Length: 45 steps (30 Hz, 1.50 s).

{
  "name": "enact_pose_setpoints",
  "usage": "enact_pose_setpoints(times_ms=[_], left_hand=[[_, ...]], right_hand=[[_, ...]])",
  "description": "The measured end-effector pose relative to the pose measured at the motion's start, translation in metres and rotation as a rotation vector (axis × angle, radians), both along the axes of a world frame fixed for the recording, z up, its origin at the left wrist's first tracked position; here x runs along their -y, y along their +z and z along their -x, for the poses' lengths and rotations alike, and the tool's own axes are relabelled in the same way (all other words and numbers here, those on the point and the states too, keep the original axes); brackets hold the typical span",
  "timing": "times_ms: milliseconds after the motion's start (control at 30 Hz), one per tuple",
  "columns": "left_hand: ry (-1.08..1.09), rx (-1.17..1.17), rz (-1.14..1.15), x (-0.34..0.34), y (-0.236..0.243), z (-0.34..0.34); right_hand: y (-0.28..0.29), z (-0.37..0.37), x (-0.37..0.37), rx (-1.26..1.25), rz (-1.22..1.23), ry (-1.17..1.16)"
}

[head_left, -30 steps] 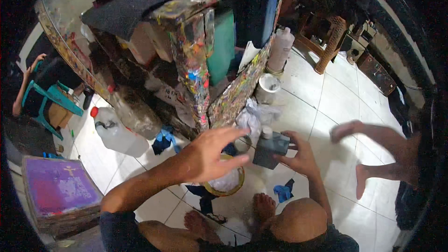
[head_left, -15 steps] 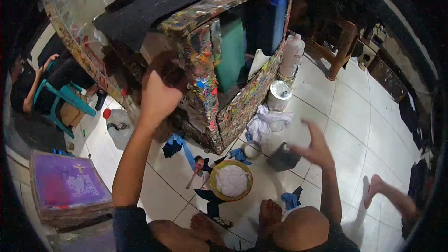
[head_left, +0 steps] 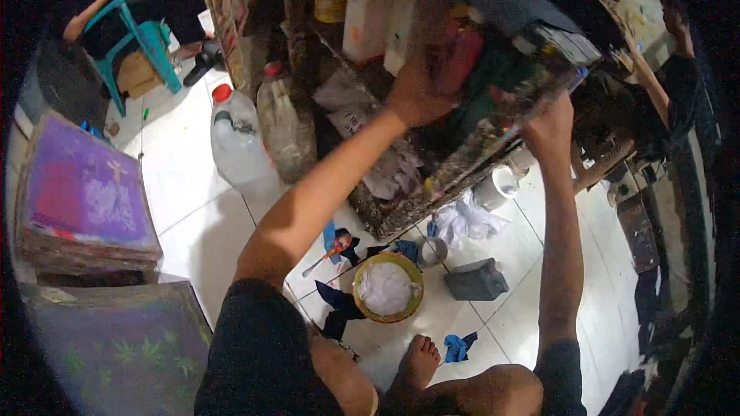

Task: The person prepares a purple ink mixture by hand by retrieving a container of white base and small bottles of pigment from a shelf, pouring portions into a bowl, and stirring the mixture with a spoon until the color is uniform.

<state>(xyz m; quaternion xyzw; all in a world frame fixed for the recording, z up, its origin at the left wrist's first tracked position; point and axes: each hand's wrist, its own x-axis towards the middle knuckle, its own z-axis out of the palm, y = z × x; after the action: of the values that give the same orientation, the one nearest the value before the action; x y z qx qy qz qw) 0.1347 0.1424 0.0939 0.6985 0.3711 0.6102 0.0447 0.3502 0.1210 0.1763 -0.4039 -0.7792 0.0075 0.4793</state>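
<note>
A paint-crusted wooden cabinet (head_left: 385, 219) stands in front of me. My left hand (head_left: 422, 98) reaches into its open shelf, beside a reddish-pink container (head_left: 462, 54); its fingers are blurred and dark, so I cannot tell whether it touches the container. White jugs (head_left: 366, 19) stand on the shelf behind it. Higher on the right, my right hand (head_left: 549, 127) is wrapped round the cabinet's paint-spattered edge, thumb toward the shelf. Crumpled pale plastic (head_left: 393, 173) lies in the lower part of the cabinet.
A yellow-rimmed bowl with white cloth (head_left: 387, 290) sits on the tiles near my feet, by a dark jerrycan (head_left: 476, 280) and blue scraps (head_left: 460, 347). Large clear bottles (head_left: 235, 139) stand left, near stacked printing screens (head_left: 89, 185). A person sits on a teal chair (head_left: 142, 42).
My view has turned, showing the cabinet's other open side. My left hand has gone into the shelf, and my right hand has risen from open air to the cabinet's edge.
</note>
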Motion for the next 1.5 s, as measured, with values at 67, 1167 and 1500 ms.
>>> enact_pose_setpoints(times_ms=[67, 1167, 1500], left_hand=[[-0.027, -0.029, 0.014, -0.002, 0.005, 0.001], [0.511, 0.097, 0.146, 0.006, -0.028, -0.01], [0.355, 0.189, -0.059, 0.001, -0.035, 0.0]], right_hand=[[-0.002, -0.008, 0.0, 0.029, -0.018, -0.04], [0.005, -0.035, -0.062, -0.221, 0.088, 0.183], [-0.023, -0.026, -0.141, -0.342, 0.248, 0.338]])
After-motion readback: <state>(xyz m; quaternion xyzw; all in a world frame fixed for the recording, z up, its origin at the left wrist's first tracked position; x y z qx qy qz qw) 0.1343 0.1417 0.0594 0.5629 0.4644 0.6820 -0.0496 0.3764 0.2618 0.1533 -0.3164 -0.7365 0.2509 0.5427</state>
